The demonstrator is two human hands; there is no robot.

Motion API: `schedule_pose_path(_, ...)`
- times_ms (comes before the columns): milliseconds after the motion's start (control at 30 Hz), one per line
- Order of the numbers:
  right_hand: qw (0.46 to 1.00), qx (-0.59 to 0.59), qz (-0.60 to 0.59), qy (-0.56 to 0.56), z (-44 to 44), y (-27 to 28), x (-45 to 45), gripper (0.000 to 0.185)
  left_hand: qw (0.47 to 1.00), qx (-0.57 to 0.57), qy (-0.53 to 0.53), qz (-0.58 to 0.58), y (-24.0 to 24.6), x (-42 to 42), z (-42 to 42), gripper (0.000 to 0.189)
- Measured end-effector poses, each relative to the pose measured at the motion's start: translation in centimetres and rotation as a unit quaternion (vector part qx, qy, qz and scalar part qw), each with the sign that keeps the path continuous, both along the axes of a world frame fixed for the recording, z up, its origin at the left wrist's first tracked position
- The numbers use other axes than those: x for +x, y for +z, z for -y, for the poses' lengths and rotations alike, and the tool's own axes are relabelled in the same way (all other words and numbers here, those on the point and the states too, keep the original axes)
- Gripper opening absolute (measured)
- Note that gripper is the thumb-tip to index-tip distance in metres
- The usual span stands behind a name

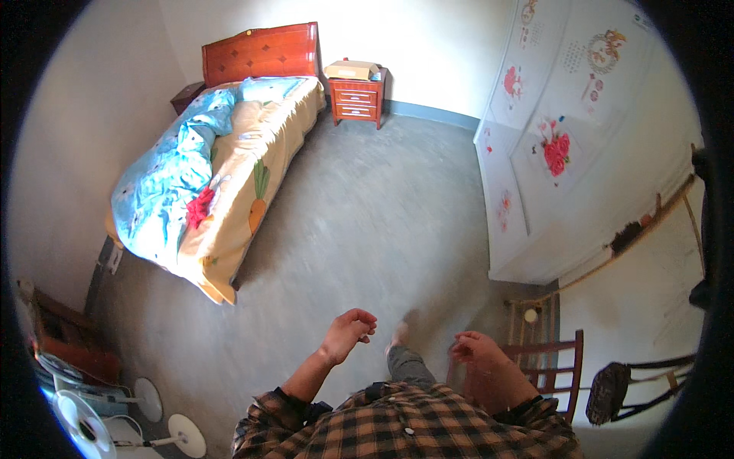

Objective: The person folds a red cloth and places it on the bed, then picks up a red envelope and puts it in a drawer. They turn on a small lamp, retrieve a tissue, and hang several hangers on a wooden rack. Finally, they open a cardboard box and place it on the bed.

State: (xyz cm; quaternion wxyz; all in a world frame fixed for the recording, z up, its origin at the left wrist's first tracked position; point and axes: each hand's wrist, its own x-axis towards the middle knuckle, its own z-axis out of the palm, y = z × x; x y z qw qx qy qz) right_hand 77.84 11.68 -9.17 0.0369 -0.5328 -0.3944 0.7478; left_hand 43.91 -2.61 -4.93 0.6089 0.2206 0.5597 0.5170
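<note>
My left hand (pixel 348 337) hangs in the air over the grey concrete floor (pixel 367 229), its fingers loosely bent and nothing in them. My right hand (pixel 477 347) is held out at about the same height, also with nothing visible in it. Beside and below the right hand is a dark red wooden chair (pixel 576 367) with a slatted back. Ahead on the left stands a bed with a wooden headboard (pixel 261 54) and a yellow carrot-print sheet (pixel 269 166). A rumpled blue duvet (pixel 166 178) lies along its far side, with a red cloth (pixel 199 207) on the bed.
A two-drawer wooden nightstand (pixel 356 102) bears a cardboard box (pixel 351 70). On the right rises a white wardrobe (pixel 504 241) with flower prints. Standing fans (pixel 86 424) are at lower left. A dark padded seat (pixel 608 393) and a wooden pole (pixel 648 229) are at right.
</note>
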Motion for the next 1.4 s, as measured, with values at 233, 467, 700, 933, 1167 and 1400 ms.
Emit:
schedule_pose_path(233, 0.994, 0.075, -0.055, -0.056, -22.3, -0.3, -13.4, 0.034, 0.993, -0.019, 0.114, -0.029, 2.1, -11.8, -13.4, 0.028)
schedule_pose_path(467, 0.963, 0.076, -0.161, 0.202, -37.0, 4.2, -35.7, 0.025, 0.958, -0.016, 0.285, -0.037, 2.8, -23.8, -20.2, 0.029)
schedule_pose_path(700, 0.945, 0.101, -0.168, 0.263, -48.7, 2.7, -50.9, 0.036, 0.940, -0.044, 0.337, -0.033, -0.9, -40.0, -31.7, 0.024)
schedule_pose_path(933, 0.994, 0.087, -0.050, 0.050, -63.0, 2.8, -54.9, 0.036, 0.973, -0.028, 0.226, -0.039, 0.3, -54.9, -54.2, 0.030)
schedule_pose_path(1167, 0.992, 0.089, -0.022, -0.086, -79.1, 1.9, -57.7, 0.031, 0.995, 0.010, 0.096, -0.011, 0.3, -63.1, -75.2, 0.026)
schedule_pose_path(1400, 0.989, 0.100, -0.057, -0.091, -98.5, -0.7, -70.4, 0.031, 0.990, -0.030, 0.135, -0.011, -2.2, -75.0, -90.7, 0.022)
